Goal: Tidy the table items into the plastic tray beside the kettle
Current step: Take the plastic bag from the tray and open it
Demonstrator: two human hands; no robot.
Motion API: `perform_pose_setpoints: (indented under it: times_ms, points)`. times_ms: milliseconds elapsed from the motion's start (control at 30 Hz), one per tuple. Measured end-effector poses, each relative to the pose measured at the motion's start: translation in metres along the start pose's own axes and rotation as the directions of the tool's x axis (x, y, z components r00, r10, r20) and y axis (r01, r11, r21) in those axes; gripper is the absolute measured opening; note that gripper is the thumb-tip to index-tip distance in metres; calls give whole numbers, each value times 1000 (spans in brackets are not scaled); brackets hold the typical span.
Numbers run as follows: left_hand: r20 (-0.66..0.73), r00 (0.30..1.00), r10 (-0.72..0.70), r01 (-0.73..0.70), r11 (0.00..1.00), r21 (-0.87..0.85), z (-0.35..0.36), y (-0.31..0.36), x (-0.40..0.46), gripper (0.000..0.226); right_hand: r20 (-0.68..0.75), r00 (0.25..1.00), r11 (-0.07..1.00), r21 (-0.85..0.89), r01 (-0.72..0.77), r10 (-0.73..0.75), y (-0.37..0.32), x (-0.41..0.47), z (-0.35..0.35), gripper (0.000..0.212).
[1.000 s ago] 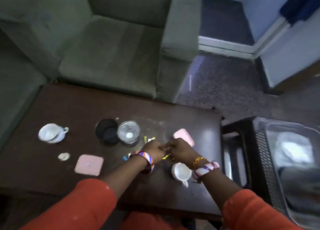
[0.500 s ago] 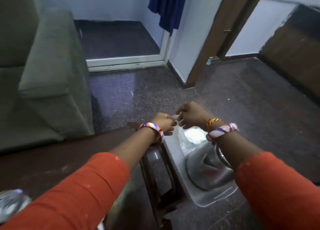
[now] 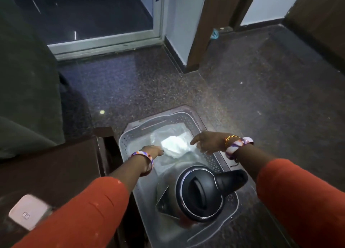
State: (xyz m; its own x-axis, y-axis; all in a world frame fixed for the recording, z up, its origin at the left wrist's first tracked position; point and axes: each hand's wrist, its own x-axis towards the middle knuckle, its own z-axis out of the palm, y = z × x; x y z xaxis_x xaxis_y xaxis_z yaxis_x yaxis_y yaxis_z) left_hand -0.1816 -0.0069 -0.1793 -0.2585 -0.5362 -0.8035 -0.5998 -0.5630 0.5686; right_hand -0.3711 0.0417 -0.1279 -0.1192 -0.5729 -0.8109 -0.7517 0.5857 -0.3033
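Translucent plastic tray (image 3: 209, 160) sat at lower centre of the frame, beside the dark bench (image 3: 61, 165), with the black-lidded kettle (image 3: 200, 192) standing in its near end and crumpled white paper or film (image 3: 174, 145) in its far end. Left hand (image 3: 153, 150) and right hand (image 3: 207, 142) hovered over the far end, each grip apart, nothing visibly held. Risk, as judged: small scraps could slip through the perforated wall or land outside the rim; a sleeve could knock the kettle. Pink square item (image 3: 28, 211) remained on the bench at lower left; its small dark mark was unreadable. No brand legible elsewhere.
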Motion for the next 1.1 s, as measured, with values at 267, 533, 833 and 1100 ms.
perform_pose_setpoints:
  times_ms: [267,533,833,1100]
  points:
    - [-434,884,172,-287,933,-215,23,-4,4,24,17,985,975,-144,171,-170,17,7,5,62]
    - [-602,756,257,-495,827,-267,4,-4,7,29,102,989,967,-222,123,-103,31,15,26,63]
    - [-616,744,260,-581,708,-402,-34,34,-17,32,96,988,929,363,75,-118,11,-14,-1,18]
    - [-448,890,79,-444,371,-816,-101,59,-87,26,-134,941,585,754,300,-310,-68,-83,-40,33]
